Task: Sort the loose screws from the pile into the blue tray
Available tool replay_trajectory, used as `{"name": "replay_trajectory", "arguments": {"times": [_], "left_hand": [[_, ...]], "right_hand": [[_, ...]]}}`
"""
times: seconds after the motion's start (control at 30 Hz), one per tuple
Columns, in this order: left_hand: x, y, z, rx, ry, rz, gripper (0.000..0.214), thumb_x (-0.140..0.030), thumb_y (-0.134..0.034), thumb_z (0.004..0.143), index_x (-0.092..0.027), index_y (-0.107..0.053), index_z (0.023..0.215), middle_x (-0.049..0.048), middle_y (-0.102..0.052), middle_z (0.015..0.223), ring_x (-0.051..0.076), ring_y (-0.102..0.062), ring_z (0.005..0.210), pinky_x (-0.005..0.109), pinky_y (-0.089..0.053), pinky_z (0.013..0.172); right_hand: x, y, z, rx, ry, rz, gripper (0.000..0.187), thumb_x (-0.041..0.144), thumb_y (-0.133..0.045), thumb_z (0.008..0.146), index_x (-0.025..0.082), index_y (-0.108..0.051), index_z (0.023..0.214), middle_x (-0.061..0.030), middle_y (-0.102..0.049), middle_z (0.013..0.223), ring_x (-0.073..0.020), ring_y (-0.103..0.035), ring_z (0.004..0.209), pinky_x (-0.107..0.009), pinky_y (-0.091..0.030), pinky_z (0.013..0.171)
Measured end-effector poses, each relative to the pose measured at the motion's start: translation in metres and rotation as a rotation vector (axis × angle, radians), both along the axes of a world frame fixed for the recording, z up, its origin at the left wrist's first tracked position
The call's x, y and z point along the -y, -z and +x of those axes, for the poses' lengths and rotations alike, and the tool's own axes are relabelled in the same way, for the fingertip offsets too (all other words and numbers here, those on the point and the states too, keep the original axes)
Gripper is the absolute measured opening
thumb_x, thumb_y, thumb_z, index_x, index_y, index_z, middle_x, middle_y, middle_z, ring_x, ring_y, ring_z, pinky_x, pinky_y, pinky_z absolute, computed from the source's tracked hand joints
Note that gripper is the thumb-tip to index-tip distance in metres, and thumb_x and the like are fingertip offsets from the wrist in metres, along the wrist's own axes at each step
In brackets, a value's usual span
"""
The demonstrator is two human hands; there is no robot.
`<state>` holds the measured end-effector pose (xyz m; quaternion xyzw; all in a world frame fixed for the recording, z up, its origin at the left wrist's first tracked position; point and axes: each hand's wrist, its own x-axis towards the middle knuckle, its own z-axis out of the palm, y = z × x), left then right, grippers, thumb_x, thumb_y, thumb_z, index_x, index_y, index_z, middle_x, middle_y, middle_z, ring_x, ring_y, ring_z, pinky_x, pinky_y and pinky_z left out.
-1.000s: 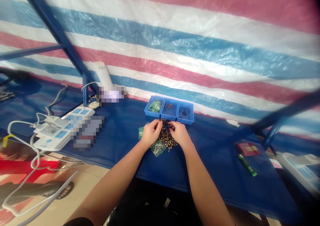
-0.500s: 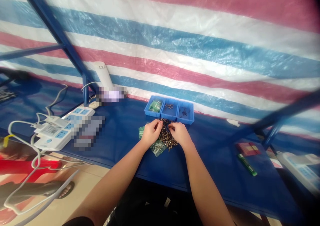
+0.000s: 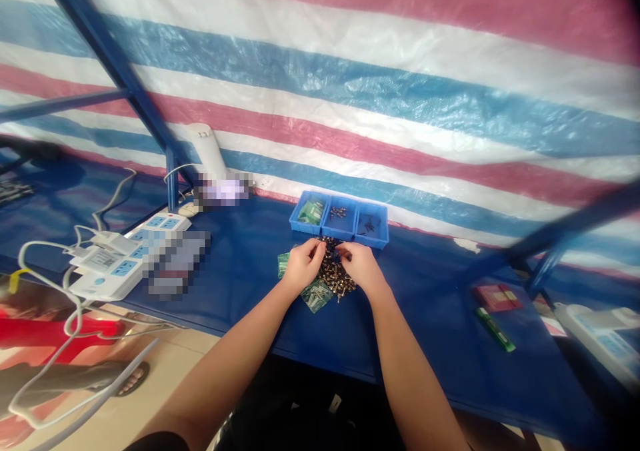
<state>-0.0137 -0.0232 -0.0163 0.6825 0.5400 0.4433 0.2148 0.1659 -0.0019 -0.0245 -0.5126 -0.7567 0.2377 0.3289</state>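
Observation:
A heap of small brass-and-black metal parts (image 3: 339,279) lies on the blue table between my hands. My left hand (image 3: 304,264) is at the heap's left edge, thumb and fingers pinched together; whatever they hold is too small to name. Over the right side of the heap, my right hand (image 3: 358,262) has its fingers curled in a pinch, with something dark near the tips that I cannot make out. Green-and-clear packets (image 3: 316,296) with slim pale pieces inside lie under and beside my left hand.
Behind the heap stand three joined blue bins (image 3: 340,218) with packets and small dark parts. White power strips (image 3: 125,258) with cables lie at the left. A red box (image 3: 497,297) and a green box (image 3: 495,329) lie at the right. A striped sheet (image 3: 350,118) hangs behind.
My right hand has shifted very slightly at the heap, its fingers closer to the dark bit. My left hand stays where it was.

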Motion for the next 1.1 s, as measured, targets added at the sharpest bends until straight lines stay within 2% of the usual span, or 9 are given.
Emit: {"name": "replay_trajectory", "arguments": {"times": [0.2, 0.37, 0.43, 0.53, 0.6, 0.83, 0.93, 1.0, 1.1], "left_hand": [[0.0, 0.0, 0.0, 0.005, 0.0, -0.004, 0.034, -0.041, -0.044, 0.095, -0.017, -0.064, 0.082, -0.0011, -0.062, 0.064, 0.011, -0.054, 0.058, 0.021, -0.04, 0.057], [0.0, 0.0, -0.001, -0.005, 0.01, 0.015, 0.029, -0.039, -0.046, 0.094, -0.018, -0.065, 0.085, -0.0015, -0.062, 0.064, 0.011, -0.055, 0.058, 0.022, -0.042, 0.059], [0.001, -0.001, 0.0, -0.008, 0.056, 0.037, 0.024, -0.038, -0.052, 0.091, -0.018, -0.065, 0.095, -0.0006, -0.065, 0.07, 0.012, -0.058, 0.063, 0.023, -0.046, 0.064], [0.002, -0.001, 0.002, -0.023, 0.143, 0.063, 0.03, -0.036, -0.058, 0.088, -0.019, -0.062, 0.113, 0.0025, -0.068, 0.082, 0.015, -0.063, 0.071, 0.026, -0.05, 0.071], [0.001, 0.0, 0.002, -0.031, 0.152, 0.08, 0.031, -0.034, -0.057, 0.089, -0.019, -0.062, 0.116, 0.0042, -0.069, 0.087, 0.016, -0.064, 0.075, 0.027, -0.051, 0.073], [0.0, 0.004, 0.001, -0.043, 0.126, 0.085, 0.029, -0.035, -0.048, 0.095, -0.02, -0.065, 0.113, 0.0069, -0.071, 0.1, 0.019, -0.067, 0.088, 0.029, -0.051, 0.08], [0.0, 0.002, 0.0, -0.035, 0.12, 0.064, 0.029, -0.035, -0.043, 0.097, -0.02, -0.065, 0.106, 0.0048, -0.071, 0.087, 0.017, -0.065, 0.078, 0.027, -0.049, 0.073], [0.0, 0.0, -0.001, -0.032, 0.094, 0.046, 0.029, -0.036, -0.04, 0.098, -0.019, -0.064, 0.096, 0.0018, -0.067, 0.075, 0.014, -0.062, 0.068, 0.025, -0.045, 0.066], [0.0, -0.002, -0.003, -0.028, 0.073, 0.034, 0.034, -0.037, -0.038, 0.099, -0.018, -0.06, 0.082, 0.0, -0.062, 0.067, 0.012, -0.057, 0.062, 0.023, -0.041, 0.061]], "right_hand": [[-0.001, 0.0, -0.001, -0.111, 0.017, 0.095, 0.034, 0.004, -0.053, 0.076, 0.02, -0.071, 0.101, -0.0054, -0.07, 0.097, -0.0162, -0.068, 0.08, -0.03, -0.056, 0.08], [0.005, -0.008, -0.01, -0.384, 0.114, 0.144, 0.022, 0.015, -0.058, 0.081, 0.019, -0.069, 0.099, -0.0065, -0.071, 0.096, -0.0183, -0.07, 0.084, -0.031, -0.057, 0.078], [0.008, -0.01, -0.018, -0.533, 0.156, 0.111, 0.019, 0.022, -0.062, 0.081, 0.019, -0.068, 0.099, -0.0073, -0.072, 0.096, -0.0193, -0.07, 0.086, -0.033, -0.058, 0.079], [0.012, -0.011, -0.03, -0.721, 0.188, 0.044, 0.023, 0.029, -0.069, 0.078, 0.018, -0.065, 0.097, -0.0078, -0.073, 0.092, -0.0205, -0.071, 0.085, -0.034, -0.059, 0.08], [0.014, -0.011, -0.035, -0.787, 0.198, 0.03, 0.025, 0.031, -0.072, 0.075, 0.017, -0.065, 0.095, -0.0077, -0.073, 0.09, -0.0204, -0.071, 0.083, -0.035, -0.059, 0.079], [0.014, -0.012, -0.036, -0.749, 0.2, 0.032, 0.027, 0.036, -0.072, 0.076, 0.018, -0.066, 0.095, -0.0076, -0.072, 0.09, -0.0199, -0.069, 0.082, -0.034, -0.058, 0.077], [0.014, -0.014, -0.034, -0.657, 0.134, 0.008, 0.024, 0.035, -0.065, 0.082, 0.019, -0.069, 0.099, -0.008, -0.072, 0.099, -0.0198, -0.069, 0.085, -0.032, -0.057, 0.075], [0.015, -0.016, -0.033, -0.583, 0.054, -0.013, 0.024, 0.034, -0.061, 0.085, 0.02, -0.07, 0.102, -0.0073, -0.071, 0.105, -0.0197, -0.068, 0.09, -0.031, -0.056, 0.076], [0.017, -0.018, -0.033, -0.505, -0.01, 0.001, 0.027, 0.033, -0.058, 0.088, 0.023, -0.069, 0.11, -0.0059, -0.071, 0.107, -0.019, -0.067, 0.093, -0.03, -0.055, 0.078]]}}
